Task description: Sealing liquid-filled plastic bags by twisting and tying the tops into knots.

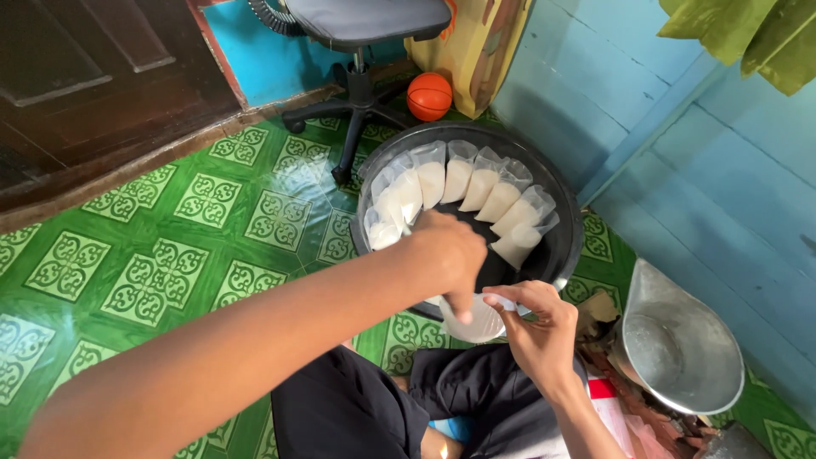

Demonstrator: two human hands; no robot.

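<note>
a person seated on a green patterned tile floor (170, 255) works a small clear plastic bag (474, 321) of white liquid held between both hands, just in front of the near rim of a wide black basin (568, 229); the left hand (450, 251) reaches across from the lower left, its fingers curled together and pinched on the top of the bag, thumb pointing down; the right hand (540, 323) comes up from below, its fingers closed around the bag's neck on the right side, the knuckles bent; whether the bag's mouth is knotted cannot be told, since the fingers cover it; inside the basin, filled bags (463, 183) of the same white liquid lean side by side in an arc along the far and left wall, each upright with its twisted top up; to the right of the person's lap stands a shiny metal bucket (680, 348), tilted toward the blue wooden wall (722, 170); beyond the basin, an orange ball (429, 96) lies beside the base of a swivel chair (361, 51); dark shorts (399, 408) cover the person's legs at the bottom of the view.
</note>
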